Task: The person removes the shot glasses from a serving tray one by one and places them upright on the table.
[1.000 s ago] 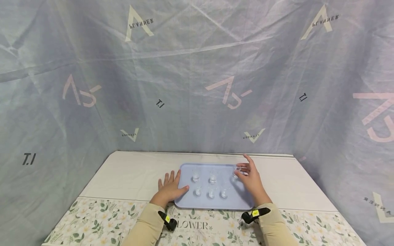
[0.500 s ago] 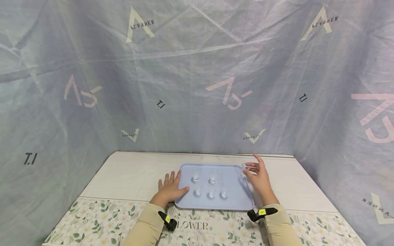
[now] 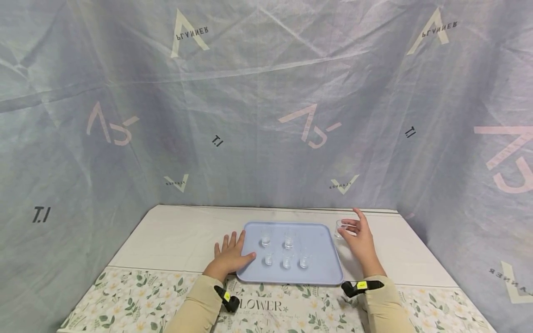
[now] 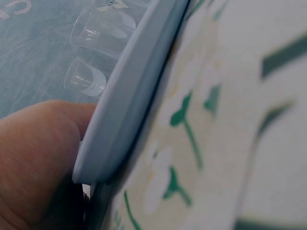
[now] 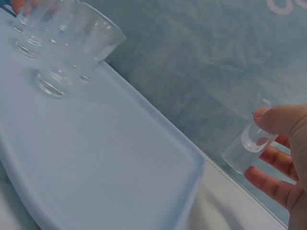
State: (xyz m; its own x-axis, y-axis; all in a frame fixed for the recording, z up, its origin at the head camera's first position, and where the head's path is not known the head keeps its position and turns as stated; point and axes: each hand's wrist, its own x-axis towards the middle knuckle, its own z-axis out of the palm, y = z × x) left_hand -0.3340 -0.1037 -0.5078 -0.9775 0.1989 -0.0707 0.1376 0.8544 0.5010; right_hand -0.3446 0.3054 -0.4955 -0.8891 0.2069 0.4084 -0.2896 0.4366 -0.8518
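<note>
My right hand [image 3: 360, 240] pinches a small clear shot glass [image 3: 339, 229] between thumb and fingers, just beyond the right edge of a light blue tray [image 3: 321, 261]. In the right wrist view the thumb presses on one side of that glass, off the tray. Spread flat, my left hand [image 3: 229, 257] rests at the tray's left edge, its thumb reaching over the rim. On the tray stand two clear glasses at the back, one at left [image 3: 265, 240] and one mid-tray [image 3: 289, 241], with three more in front, including one at the right [image 3: 304, 262].
A white cloth [image 3: 179, 236] covers the table behind and beside the tray. Nearer me lies a floral cloth [image 3: 141, 300] with lettering. Grey printed fabric [image 3: 258, 152] hangs around the back and sides.
My right hand has carried the shot glass rightward from above the tray's back right corner to outside its right edge. The left hand and the other glasses stay put.
</note>
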